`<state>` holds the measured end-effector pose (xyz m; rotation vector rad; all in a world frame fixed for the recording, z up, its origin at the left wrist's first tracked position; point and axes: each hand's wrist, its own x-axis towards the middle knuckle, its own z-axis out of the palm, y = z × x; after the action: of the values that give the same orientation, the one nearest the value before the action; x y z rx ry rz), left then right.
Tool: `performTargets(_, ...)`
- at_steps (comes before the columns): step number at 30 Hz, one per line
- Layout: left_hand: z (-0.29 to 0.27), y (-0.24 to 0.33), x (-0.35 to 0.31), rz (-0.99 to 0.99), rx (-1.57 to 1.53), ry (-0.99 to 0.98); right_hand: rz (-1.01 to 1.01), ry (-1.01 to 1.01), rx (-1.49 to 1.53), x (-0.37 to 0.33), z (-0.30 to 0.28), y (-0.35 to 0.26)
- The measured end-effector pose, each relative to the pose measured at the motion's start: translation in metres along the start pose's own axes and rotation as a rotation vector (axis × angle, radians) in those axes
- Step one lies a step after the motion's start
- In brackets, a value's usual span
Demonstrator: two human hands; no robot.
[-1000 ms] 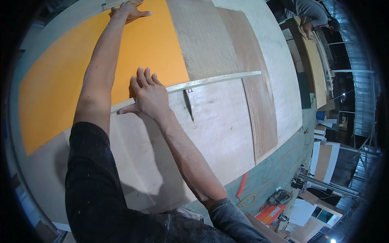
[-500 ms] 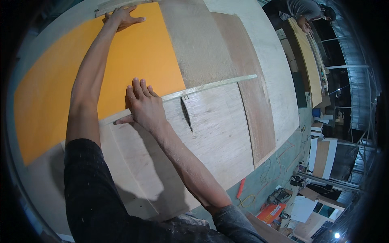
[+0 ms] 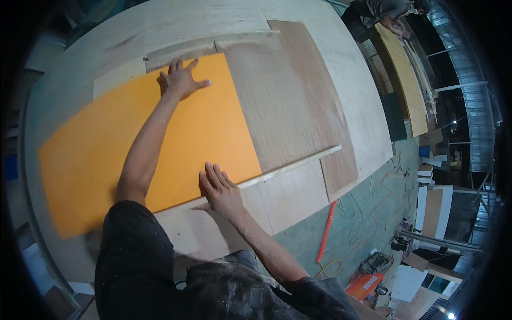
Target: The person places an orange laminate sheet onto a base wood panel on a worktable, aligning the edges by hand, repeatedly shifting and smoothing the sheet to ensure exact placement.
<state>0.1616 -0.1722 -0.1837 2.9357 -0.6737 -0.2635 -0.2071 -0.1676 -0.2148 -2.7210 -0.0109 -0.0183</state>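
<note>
A large orange panel [image 3: 224, 128] lies flat on a pale wooden worktop [image 3: 368, 122], its near edge along a thin wooden strip [image 3: 304, 164]. My left hand [image 3: 181, 82] rests spread on the panel by its far edge, thumb stretched toward the right. At the near edge my right hand [image 3: 221, 194] lies with fingers extended on the panel. Its thumb is on the near side of the strip, partly in shadow. Right of the panel shows a dusty grey-brown sheet [image 3: 277, 96], then a reddish-brown wood band [image 3: 320, 85].
Another wooden strip [image 3: 240, 38] runs behind the panel. A person [image 3: 381, 13] bends over a long pale board [image 3: 400, 74] at the upper right. A red coiled hose [image 3: 327, 232] and cables lie on the green floor [image 3: 304, 234]. An orange-red box [image 3: 364, 285] stands lower right.
The orange panel and near strip have come toward me, closer to the worktop's front edge. A dark slot seen before no longer shows. My hands moved with the panel; the view shifted too.
</note>
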Motion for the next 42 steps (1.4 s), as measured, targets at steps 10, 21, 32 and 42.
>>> performTargets(10,0.003,0.042,-0.13,0.028,-0.017,-0.094,0.015,-0.004,-0.08,-0.132,0.003,-0.022)
performTargets(21,0.01,0.053,-0.162,0.076,-0.099,-0.132,0.062,-0.031,-0.083,-0.166,-0.007,-0.037)
performTargets(32,0.04,-0.003,-0.149,0.053,-0.085,0.175,0.476,0.447,-0.275,-0.146,-0.074,0.059)
performTargets(42,0.022,-0.06,-0.151,-0.112,0.006,0.1,0.709,0.055,0.116,-0.161,-0.075,0.085)
